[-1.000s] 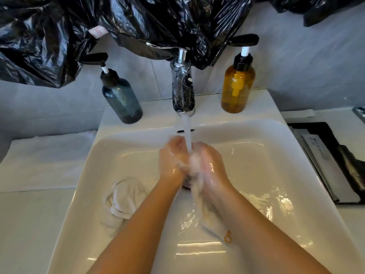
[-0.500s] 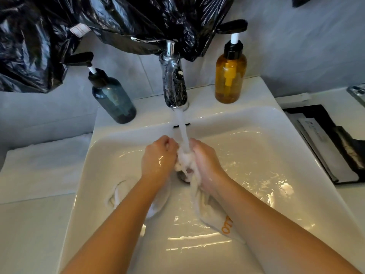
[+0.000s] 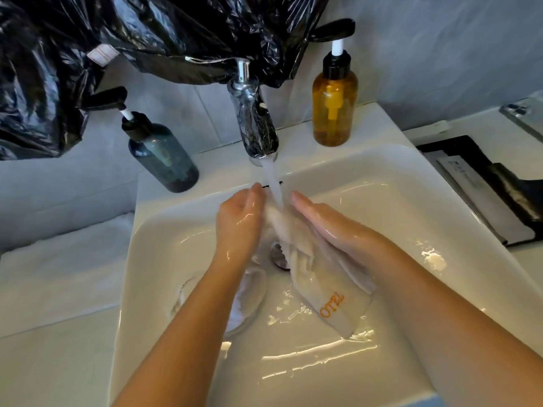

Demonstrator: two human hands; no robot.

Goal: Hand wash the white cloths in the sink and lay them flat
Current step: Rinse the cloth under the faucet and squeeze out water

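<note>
A wet white cloth with orange lettering hangs between my two hands over the drain of the white sink. Water runs from the chrome faucet onto the cloth's top. My left hand and my right hand press the cloth between their palms, fingers straight and pointing towards the faucet. A second white cloth lies crumpled on the sink floor, partly hidden under my left forearm.
A blue pump bottle stands at the sink's back left and an amber one at the back right. Black plastic sheeting hangs above. A white towel lies flat on the left counter, a black tray on the right.
Both hands went from fists scrunching the cloth to flat palms pressing it. The cloth now hangs longer, showing its orange lettering.
</note>
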